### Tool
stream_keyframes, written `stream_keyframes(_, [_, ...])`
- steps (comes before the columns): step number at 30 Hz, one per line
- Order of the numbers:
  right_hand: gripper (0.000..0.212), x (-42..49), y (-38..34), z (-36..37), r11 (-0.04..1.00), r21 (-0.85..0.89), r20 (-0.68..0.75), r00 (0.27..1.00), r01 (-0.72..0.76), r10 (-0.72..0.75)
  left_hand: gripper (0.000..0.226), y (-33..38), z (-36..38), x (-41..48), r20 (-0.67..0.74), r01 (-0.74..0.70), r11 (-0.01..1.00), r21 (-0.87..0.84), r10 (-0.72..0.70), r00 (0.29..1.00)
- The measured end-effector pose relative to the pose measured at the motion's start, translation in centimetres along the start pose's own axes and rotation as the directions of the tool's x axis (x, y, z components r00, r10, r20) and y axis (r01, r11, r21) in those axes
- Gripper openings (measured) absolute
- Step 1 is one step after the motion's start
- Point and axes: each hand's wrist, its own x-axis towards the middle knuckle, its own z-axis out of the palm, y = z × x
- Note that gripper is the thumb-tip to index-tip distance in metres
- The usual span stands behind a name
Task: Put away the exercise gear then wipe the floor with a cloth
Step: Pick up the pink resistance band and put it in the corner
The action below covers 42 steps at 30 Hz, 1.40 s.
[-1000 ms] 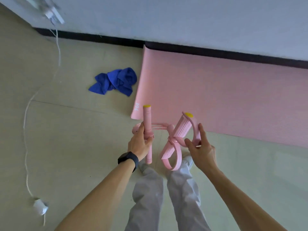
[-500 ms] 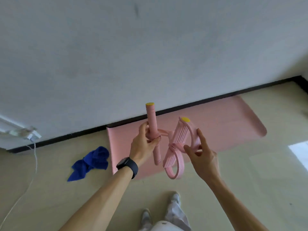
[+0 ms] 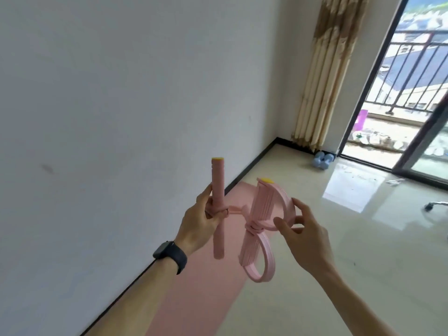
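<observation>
Puller (image 3: 254, 226) held in air above mat (image 3: 206, 287): left hand (image 3: 201, 221) wrapped round its foam bar (image 3: 218, 185), right hand (image 3: 303, 234) pinching a pedal loop (image 3: 278, 202). Prob light; bar stiff, bands stretchy & floppy, so hold bar + pedals together. Dumbbells (image 3: 323, 160) by curtain (image 3: 327, 69), chair base (image 3: 436, 204) far right; mat maybe underfoot

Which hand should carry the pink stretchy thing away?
Probably the left hand. It grips the pink puller firmly around its handle bar, while the right hand only pinches one foot loop lightly with thumb and fingertips.
</observation>
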Motion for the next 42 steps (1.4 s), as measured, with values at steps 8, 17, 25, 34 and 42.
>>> stream_keyframes(8, [0.057,10.9,4.2,-13.1,1.000,-0.019,-0.226,0.974,0.024,-0.028,0.076,10.3,12.3,12.3,0.144,-0.196,0.981,-0.005,0.195,0.970])
stream_keyframes(17, [0.055,24.0,9.1,-21.9,1.000,0.003,-0.271,0.963,0.002,-0.001,0.071,17.3,23.5,23.5,0.170,-0.239,0.971,-0.022,0.239,0.956])
stream_keyframes(25, [0.056,37.5,13.3,-23.0,1.000,-0.011,-0.246,0.969,-0.020,0.016,0.074,17.7,30.3,36.6,0.207,-0.256,0.967,0.009,0.248,0.946])
stream_keyframes(34, [0.055,57.1,16.2,-23.6,0.996,-0.076,-0.258,0.966,-0.049,0.028,0.074,17.4,36.9,56.1,0.242,-0.261,0.965,-0.032,0.261,0.935])
stream_keyframes(42, [0.054,71.9,21.2,-23.5,0.987,-0.072,-0.265,0.957,-0.141,0.117,0.074,16.4,45.1,70.5,0.327,-0.261,0.965,-0.030,0.256,0.909])
